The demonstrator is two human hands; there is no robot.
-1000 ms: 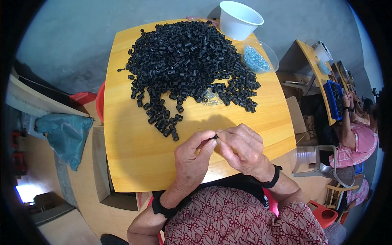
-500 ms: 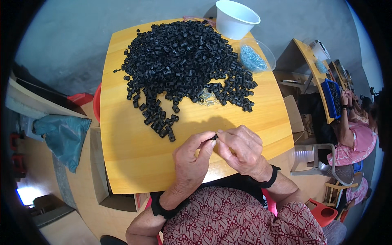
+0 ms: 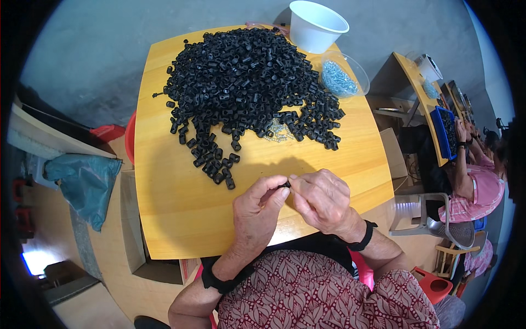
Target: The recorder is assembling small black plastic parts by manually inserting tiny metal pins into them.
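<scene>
Above the near part of the table, my left hand (image 3: 256, 211) pinches a small black plastic piece (image 3: 286, 185), which looks like a cord lock body, between thumb and index finger. My right hand (image 3: 323, 200) is closed in a pinch against the same piece from the other side. Whatever its fingertips hold is hidden. Beyond my hands lies a large heap of similar black pieces (image 3: 235, 82), with loose ones trailing toward me. At the heap's near edge is a small scatter of tiny silvery parts (image 3: 279, 132), possibly springs.
The wooden table (image 3: 175, 219) has a white tub (image 3: 315, 27) at its far right corner. Beside it, a clear bowl (image 3: 339, 79) holds many tiny bluish-silver parts. To the right, a person in pink (image 3: 474, 189) works at another table with a blue tray (image 3: 444, 131). A green bag (image 3: 82, 186) lies left.
My hands stay together around the black piece with only a slight shift of the fingers. The heap and containers look unchanged.
</scene>
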